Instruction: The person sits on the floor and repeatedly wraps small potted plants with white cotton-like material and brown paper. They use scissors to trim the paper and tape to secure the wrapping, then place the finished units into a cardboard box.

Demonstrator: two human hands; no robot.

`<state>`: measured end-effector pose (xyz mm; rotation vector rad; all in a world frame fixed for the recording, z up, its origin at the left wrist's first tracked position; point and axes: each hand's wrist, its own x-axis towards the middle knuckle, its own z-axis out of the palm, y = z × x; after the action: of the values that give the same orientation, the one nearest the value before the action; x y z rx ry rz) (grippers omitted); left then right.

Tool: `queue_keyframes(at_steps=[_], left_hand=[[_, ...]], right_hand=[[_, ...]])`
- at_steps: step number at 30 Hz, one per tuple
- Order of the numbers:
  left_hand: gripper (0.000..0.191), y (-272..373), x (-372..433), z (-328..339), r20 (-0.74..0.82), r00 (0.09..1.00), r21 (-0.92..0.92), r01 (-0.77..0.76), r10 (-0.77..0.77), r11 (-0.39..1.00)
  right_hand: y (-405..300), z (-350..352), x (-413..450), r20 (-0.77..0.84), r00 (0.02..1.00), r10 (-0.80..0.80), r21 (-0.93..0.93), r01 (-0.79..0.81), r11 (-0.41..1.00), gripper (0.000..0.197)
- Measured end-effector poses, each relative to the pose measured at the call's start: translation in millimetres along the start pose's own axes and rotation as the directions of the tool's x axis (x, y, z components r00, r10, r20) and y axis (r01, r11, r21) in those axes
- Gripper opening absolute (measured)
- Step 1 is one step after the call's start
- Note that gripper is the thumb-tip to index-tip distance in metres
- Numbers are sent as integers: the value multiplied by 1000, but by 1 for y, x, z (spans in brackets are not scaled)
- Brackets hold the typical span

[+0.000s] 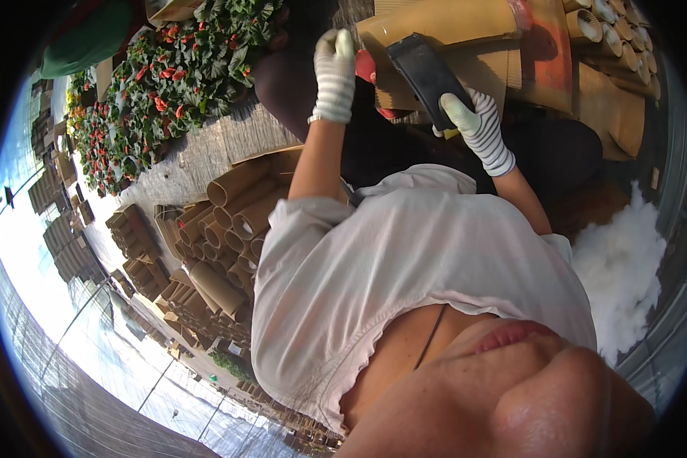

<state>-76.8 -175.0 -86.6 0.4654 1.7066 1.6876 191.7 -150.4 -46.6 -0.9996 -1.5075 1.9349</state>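
My right hand (pixel 478 129), in a striped knit glove with a pale coated palm and fingers, grips the near end of a black oblong object (pixel 426 74). The thumb lies on top and the fingers curl around its edge. Its exact kind is unclear. To the left, my left hand (pixel 335 71) wears a similar glove, fingers curled in and nothing seen in them. It is raised beside my knee, apart from the black object. Corrugated cardboard (pixel 449 26) lies in front of my lap, partly curled, below and beyond the black object. A red rounded thing (pixel 365 66) shows between my hands.
Potted plants with red flowers (pixel 172 97) crowd the left front. Cardboard tubes (pixel 223 223) are stacked at my left, and others holding white stuffing (pixel 612 40) stand at the right front. Loose white fluff (pixel 624 275) lies at my right. A green cloth-like shape (pixel 89 43) is at upper left.
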Motion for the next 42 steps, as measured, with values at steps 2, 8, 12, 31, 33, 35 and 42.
queue_keyframes(at_steps=[2,8,12,31,33,35,42], left_hand=[[33,-4,-27,11,143,989,-20,48,-45,999],[40,-27,12,50,65,991,-81,-108,114,991],[37,-18,21,66,-29,991,-85,-132,130,988],[43,228,-164,-278,-227,761,941,10,608,338],[47,182,-174,-317,-298,785,951,192,543,244],[53,118,-175,-343,-447,729,894,338,518,295],[36,-40,-155,-383,-555,741,791,611,377,-37]], right_hand=[[-9,0,12,3,1000,9,84,-9,996,52],[-62,7,11,73,997,23,190,-36,981,41],[-66,8,-31,56,992,117,168,-125,978,30],[-57,-124,-12,-581,768,-269,-359,55,932,52],[-55,-119,-9,-588,786,-191,-247,50,968,53],[-55,-116,-8,-593,795,-131,-160,42,986,53],[-63,-111,-13,-587,740,-329,-532,-46,846,63]])
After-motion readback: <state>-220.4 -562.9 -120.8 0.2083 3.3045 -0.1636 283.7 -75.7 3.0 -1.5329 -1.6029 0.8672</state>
